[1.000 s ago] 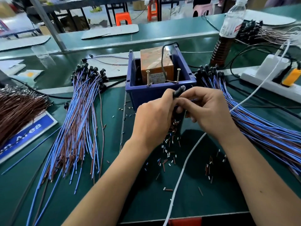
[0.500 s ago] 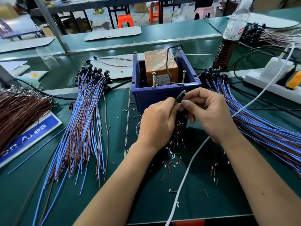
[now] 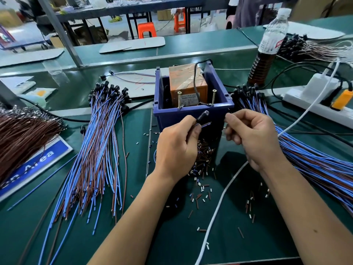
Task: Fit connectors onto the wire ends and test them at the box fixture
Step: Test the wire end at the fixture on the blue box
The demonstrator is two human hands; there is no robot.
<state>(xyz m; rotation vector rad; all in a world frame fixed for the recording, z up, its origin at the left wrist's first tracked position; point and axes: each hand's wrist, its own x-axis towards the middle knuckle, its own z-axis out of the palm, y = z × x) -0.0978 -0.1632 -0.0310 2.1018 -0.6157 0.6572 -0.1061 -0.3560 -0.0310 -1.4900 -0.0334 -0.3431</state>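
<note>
– What writing can we read?
– Only "Area" on the blue sign [image 3: 32,165]; the transformer label is illegible

– And the black connector [image 3: 202,117]?
– Our left hand [image 3: 176,148] pinches it before the blue box [image 3: 193,111]; our right hand [image 3: 254,136] is curled just beside, its contents unclear

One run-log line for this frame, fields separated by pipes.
left hand grips black connector | right hand beside it, pinching, contents unclear | blue box fixture just behind | test not started
</note>
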